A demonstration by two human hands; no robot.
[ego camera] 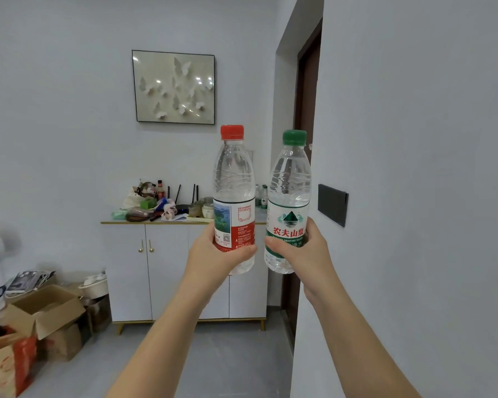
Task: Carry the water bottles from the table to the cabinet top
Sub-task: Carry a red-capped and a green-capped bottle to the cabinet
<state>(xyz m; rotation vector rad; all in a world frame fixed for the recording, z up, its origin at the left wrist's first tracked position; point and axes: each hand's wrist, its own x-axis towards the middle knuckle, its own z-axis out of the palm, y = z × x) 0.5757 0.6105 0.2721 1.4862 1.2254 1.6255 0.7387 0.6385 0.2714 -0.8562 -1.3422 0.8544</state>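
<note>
In the head view both arms reach forward, each hand carrying one bottle upright in the air.

The left hand (213, 254) has its fingers curled around the lower part of the red-capped bottle (233, 182), over the red and white label. The cap stands high above this hand and the clear bottom of the bottle shows just under the fingers.

The right hand (302, 251) is closed around the lower part of the green-capped bottle (291, 182), with the thumb across the green label. This bottle leans a little to the right. The two bottles are just beside each other, between the two hands, and I cannot tell if they touch.

Beyond the hands, and lower than the bottle caps, stands the white cabinet (167, 271). Its top (156, 222) is behind the left hand and to its left, and many small things lie on it. Two more bottles (261, 195) stand on this top and show in the gap between the two held bottles.

Above the left hand hangs a framed butterfly picture (174, 87). Right of the right hand, a black panel (332, 203) sits on the near wall. Far below and left of the left hand, an open cardboard box (46, 308) is on the floor.
</note>
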